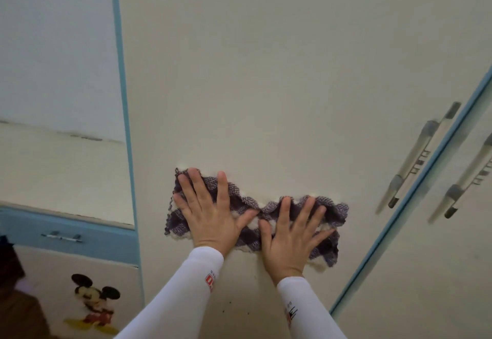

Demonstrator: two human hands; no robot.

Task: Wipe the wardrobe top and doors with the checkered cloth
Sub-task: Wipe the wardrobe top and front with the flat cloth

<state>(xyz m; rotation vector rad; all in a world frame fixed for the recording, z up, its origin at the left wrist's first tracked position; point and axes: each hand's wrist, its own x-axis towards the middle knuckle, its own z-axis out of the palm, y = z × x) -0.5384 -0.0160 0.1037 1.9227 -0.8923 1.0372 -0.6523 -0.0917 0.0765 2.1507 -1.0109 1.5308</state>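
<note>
— Where is the checkered cloth (255, 217) at this moment?

— Spread out in a long, rumpled band against the cream wardrobe door (266, 86), low in the view. It is purple-grey and white, and both hands are pressing it flat to the panel.

— Are the hands gripping it?

— No. The left hand (210, 213) lies palm-down on the cloth's left half with its fingers splayed wide, and the right hand (290, 235) does the same on the right half. Neither is closed around the fabric; they are flat and released, only pushing on it. The thumbs nearly meet at the middle, where the cloth bunches into a narrow waist.

— What is on the arms?

— White sleeves (186, 285) down to the wrists, each with small printing near the cuff (too blurred to read).

— And around the door?

— A blue trim strip (122, 99) runs down its left edge. To the right, another blue edge separates it from the next door, with two long silver handles (415, 157) either side of that seam, well apart from the cloth. At lower left there is a blue drawer front (80, 235) with a small handle, and beneath it a panel bearing a cartoon mouse sticker (93, 304). A few dark specks show on the door just below the wrists.
</note>
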